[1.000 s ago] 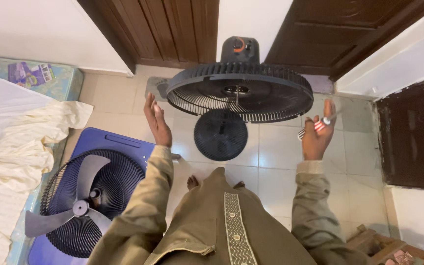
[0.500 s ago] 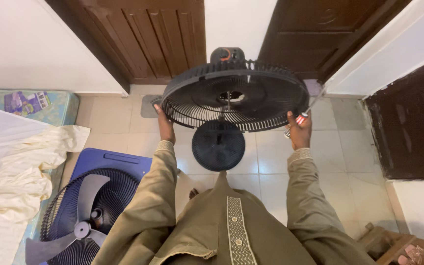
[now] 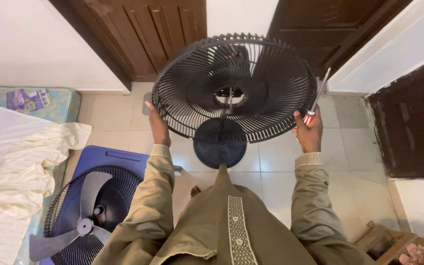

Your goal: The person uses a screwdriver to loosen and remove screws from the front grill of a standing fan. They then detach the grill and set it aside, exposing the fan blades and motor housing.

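A black standing fan stands in front of me on its round base (image 3: 220,143). Its rear grille (image 3: 266,83) is tilted up so its open face turns toward me, the bare motor hub (image 3: 229,96) showing in the middle. My left hand (image 3: 159,126) grips the grille's left rim. My right hand (image 3: 309,131) presses on the right rim while holding a screwdriver (image 3: 316,99) with a red and white handle, its shaft pointing up.
On the floor at lower left, a front grille with a grey three-blade propeller (image 3: 82,221) lies on a blue board (image 3: 109,159). A mattress with cream cloth (image 3: 20,167) sits at left. Brown doors (image 3: 163,34) and a tiled floor (image 3: 354,147) lie behind.
Both hands came in from open air to the grille's rim, and the grille has tilted up from nearly flat toward me. The screwdriver stays in my right hand.
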